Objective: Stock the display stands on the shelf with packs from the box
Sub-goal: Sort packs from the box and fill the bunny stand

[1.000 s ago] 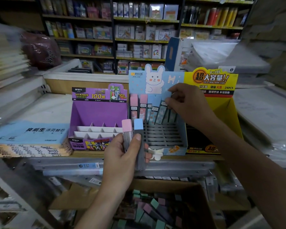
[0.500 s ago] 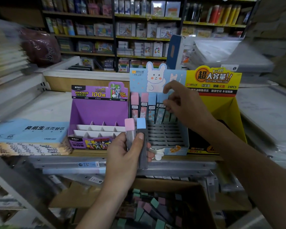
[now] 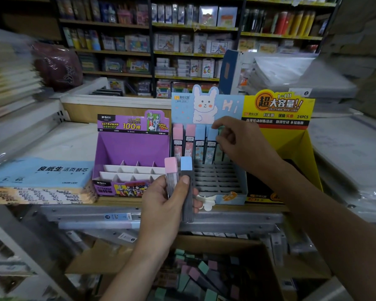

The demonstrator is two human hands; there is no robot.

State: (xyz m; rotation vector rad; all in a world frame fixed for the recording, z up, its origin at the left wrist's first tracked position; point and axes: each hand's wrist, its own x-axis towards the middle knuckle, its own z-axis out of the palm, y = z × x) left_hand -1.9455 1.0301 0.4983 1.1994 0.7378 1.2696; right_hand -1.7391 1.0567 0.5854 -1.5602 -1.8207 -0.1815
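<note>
Stationery-shop shelf (image 3: pixel 117 199) — in the blue rabbit stand (image 3: pixel 224 187), four packs (image 3: pixel 190 137) show in the back row, and the right hand (image 3: pixel 241 144) pinches a fifth, green-capped pack (image 3: pixel 220 129) in its fingers; the rows in front are bare. The left hand (image 3: pixel 161 205) grips two more: a pink-capped pack (image 3: pixel 171 170) and a blue-capped pack (image 3: pixel 186 168). The purple stand (image 3: pixel 132 148) sits empty and the yellow stand (image 3: pixel 291 144) is hard to read — three stands, one box (image 3: pixel 221 243) below, most of the job seemingly undone.

dim shop, stocked wooden shelves (image 3: pixel 191 54)

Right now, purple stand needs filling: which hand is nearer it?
Left. The left hand holds two packs by the purple stand; the right hand is at the blue stand.
</note>
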